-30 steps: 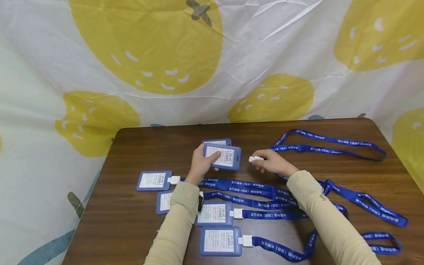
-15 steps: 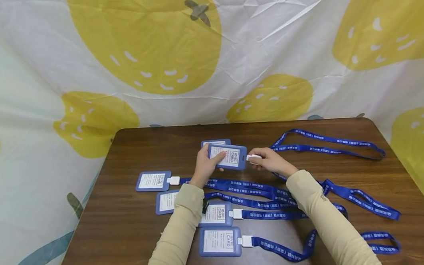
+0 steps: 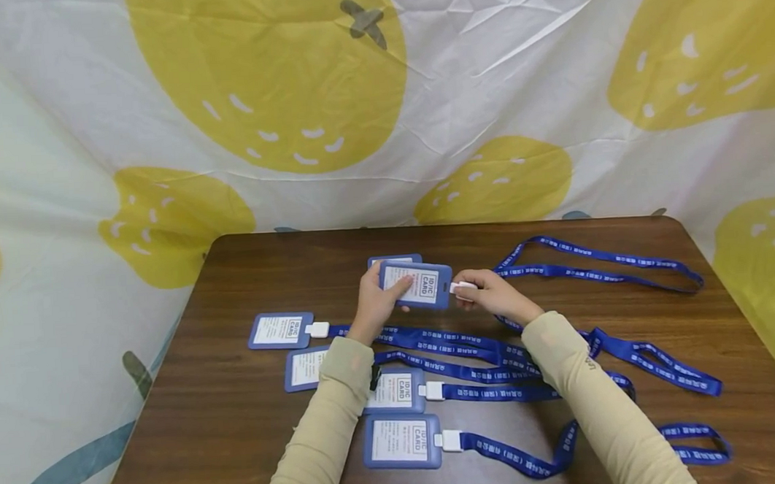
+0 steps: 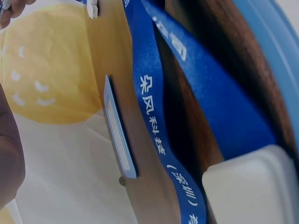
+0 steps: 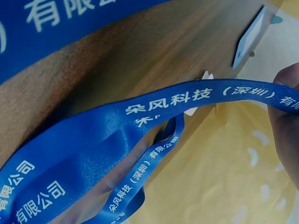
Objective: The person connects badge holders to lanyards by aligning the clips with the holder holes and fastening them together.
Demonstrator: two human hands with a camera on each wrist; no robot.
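Observation:
My left hand holds a blue ID badge holder above the table, its thumb across the printed card. In my right hand a white plastic clip is pinched, close against the holder's slotted right end. Whether the clip passes into the slot is too small to tell. A blue lanyard trails from the right hand towards the right of the table. In the right wrist view, its printed strap runs up to the fingers. Only part of the left hand shows in the left wrist view.
Several badge holders with clips and lanyards lie in front, partly under my forearms. Another holder lies behind the held one. A looped lanyard lies at the back right. A fruit-print cloth hangs behind the table.
My left hand has moved slightly right with the badge holder, closing the gap to the clip. The right hand stays nearly in place, while its lanyard's far end has slid left.

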